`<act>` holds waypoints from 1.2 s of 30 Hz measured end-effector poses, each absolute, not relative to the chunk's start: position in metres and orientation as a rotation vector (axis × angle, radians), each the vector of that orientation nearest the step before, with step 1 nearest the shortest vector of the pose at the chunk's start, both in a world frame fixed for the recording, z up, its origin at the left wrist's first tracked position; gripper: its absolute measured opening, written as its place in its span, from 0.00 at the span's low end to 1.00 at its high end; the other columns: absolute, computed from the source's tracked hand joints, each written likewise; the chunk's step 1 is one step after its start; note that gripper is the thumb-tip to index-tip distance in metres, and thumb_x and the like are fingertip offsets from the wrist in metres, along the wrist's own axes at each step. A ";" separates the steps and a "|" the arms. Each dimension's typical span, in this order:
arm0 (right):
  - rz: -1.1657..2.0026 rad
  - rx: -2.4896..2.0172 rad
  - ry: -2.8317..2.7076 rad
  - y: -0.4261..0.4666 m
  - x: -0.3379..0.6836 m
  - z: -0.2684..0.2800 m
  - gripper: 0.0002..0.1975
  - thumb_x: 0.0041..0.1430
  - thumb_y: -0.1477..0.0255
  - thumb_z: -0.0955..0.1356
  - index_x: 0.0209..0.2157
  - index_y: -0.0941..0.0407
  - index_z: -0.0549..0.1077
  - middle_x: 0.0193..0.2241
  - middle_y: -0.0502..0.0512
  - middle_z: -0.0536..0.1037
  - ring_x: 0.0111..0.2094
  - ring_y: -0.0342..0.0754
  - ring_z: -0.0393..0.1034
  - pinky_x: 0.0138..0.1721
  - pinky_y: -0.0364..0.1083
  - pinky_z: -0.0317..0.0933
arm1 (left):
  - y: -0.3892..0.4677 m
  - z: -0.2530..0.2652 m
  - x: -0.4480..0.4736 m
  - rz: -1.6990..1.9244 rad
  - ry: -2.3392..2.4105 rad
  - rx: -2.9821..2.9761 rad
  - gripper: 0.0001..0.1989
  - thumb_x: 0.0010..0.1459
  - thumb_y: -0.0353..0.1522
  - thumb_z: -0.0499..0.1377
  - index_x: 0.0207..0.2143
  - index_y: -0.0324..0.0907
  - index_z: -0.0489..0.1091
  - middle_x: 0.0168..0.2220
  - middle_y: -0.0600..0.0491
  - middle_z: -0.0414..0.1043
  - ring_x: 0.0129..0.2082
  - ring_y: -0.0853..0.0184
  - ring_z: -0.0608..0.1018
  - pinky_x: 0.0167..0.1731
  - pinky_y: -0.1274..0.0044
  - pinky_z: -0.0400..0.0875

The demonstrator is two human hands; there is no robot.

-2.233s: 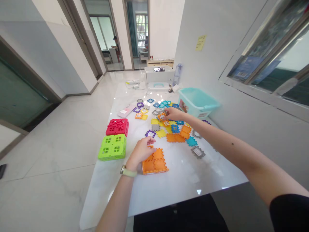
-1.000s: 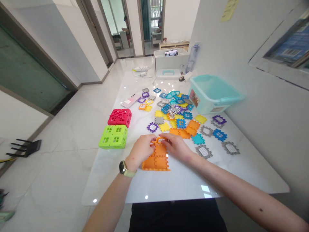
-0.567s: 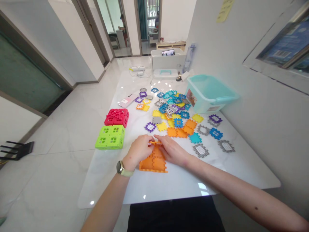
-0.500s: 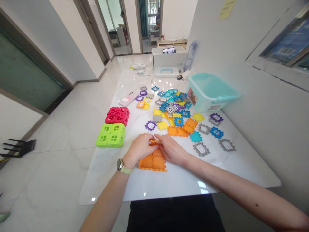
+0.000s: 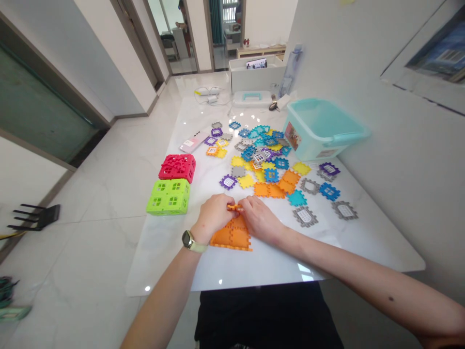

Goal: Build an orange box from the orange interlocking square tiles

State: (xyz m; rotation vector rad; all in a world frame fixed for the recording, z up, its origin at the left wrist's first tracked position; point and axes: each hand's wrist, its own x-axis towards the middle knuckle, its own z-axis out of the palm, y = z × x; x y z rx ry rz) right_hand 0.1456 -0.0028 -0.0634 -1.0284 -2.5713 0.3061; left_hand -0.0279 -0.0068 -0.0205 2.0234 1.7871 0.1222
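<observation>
Near the table's front edge, my left hand and my right hand close in from both sides on an orange interlocking tile, pinched between the fingertips. Below and between the hands lies an orange panel of joined tiles with toothed edges and an upright strip along its near side. My fingers hide part of the held tile and the panel's far edge, so I cannot tell whether the two are joined. More orange joined tiles lie flat beyond my right hand.
A green block and a red block stand at left, beside a phone. Several loose coloured tiles spread over the table's middle. A teal bin stands at the right by the wall; a white box is at the back.
My fingers have shifted slightly on the orange tile, and both hands stay over the panel. The whole view has tilted a little, moving the tabletop items upward.
</observation>
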 end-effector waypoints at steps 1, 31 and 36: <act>0.298 -1.029 -2.574 -0.003 0.146 -0.064 0.04 0.63 0.79 0.60 0.37 0.58 0.64 0.31 0.57 0.68 0.34 0.51 0.62 0.37 0.47 0.57 | -0.007 -0.021 -0.028 0.136 1.781 2.028 0.06 0.53 0.37 0.61 0.28 0.45 0.74 0.30 0.51 0.77 0.34 0.61 0.77 0.28 0.76 0.60; 0.264 -1.210 -2.414 0.054 0.160 -0.007 0.16 0.68 0.66 0.59 0.51 0.56 0.71 0.42 0.60 0.74 0.45 0.52 0.69 0.47 0.50 0.62 | -0.013 -0.020 -0.037 0.218 1.793 1.975 0.21 0.38 0.41 0.71 0.38 0.49 0.76 0.39 0.52 0.78 0.39 0.58 0.78 0.35 0.74 0.66; -0.119 -1.548 -2.520 0.110 0.161 -0.019 0.10 0.60 0.68 0.67 0.35 0.60 0.76 0.34 0.63 0.76 0.40 0.57 0.69 0.41 0.51 0.62 | -0.014 -0.021 -0.037 0.184 1.764 1.965 0.17 0.38 0.41 0.71 0.33 0.50 0.76 0.36 0.53 0.78 0.39 0.59 0.78 0.35 0.74 0.66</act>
